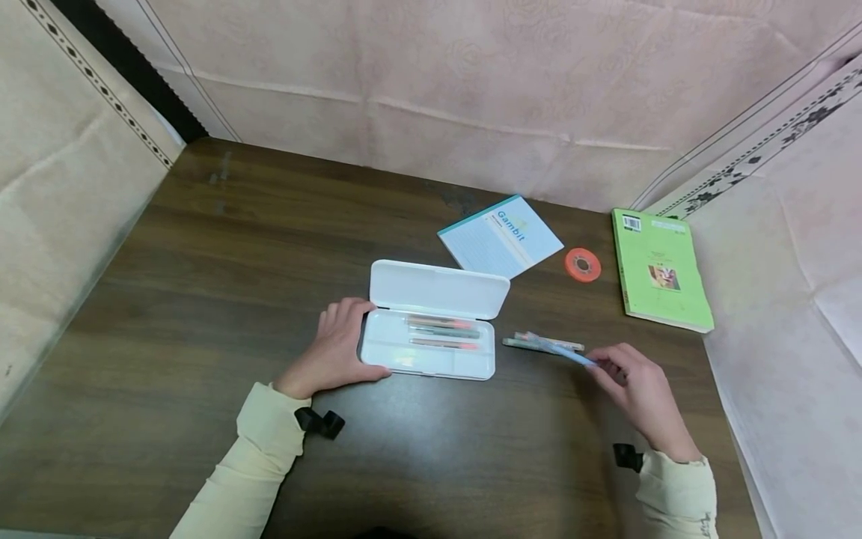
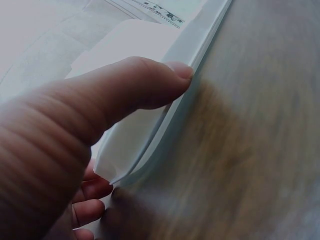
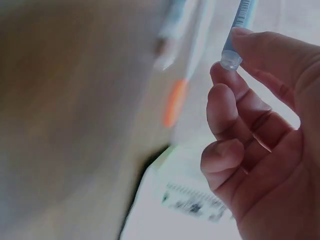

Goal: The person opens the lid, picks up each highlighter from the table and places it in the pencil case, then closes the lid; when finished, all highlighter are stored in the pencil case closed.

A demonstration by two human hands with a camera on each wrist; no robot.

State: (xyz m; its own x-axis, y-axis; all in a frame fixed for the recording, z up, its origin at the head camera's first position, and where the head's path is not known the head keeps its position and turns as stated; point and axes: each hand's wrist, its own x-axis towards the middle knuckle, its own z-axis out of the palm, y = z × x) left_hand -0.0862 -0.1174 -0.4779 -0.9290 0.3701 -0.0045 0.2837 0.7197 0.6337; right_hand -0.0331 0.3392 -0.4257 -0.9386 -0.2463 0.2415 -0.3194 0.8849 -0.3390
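A white pencil case [image 1: 438, 363] lies on the table with its lid [image 1: 438, 290] swung back. Several slim pens [image 1: 443, 332] with pink and grey-green parts lie inside it. My left hand [image 1: 340, 348] grips the case's left end, the thumb [image 2: 145, 82] along the front edge and the fingers at the far side. To the right of the case, my right hand [image 1: 636, 389] pinches one end of a light blue pen [image 1: 572, 354] between thumb and fingertips; a barcode shows on its barrel [image 3: 243, 15]. Beneath the pen's far end lie other pale pens [image 1: 521, 343] on the table.
Behind the case lies a light blue Gambit notebook [image 1: 494, 238], close to the lid. A round orange-red object [image 1: 582, 265] sits right of it, then a green book [image 1: 663, 273] by the right edge. Patterned pale cloth [image 1: 438, 90] hangs around the brown table [image 1: 222, 299].
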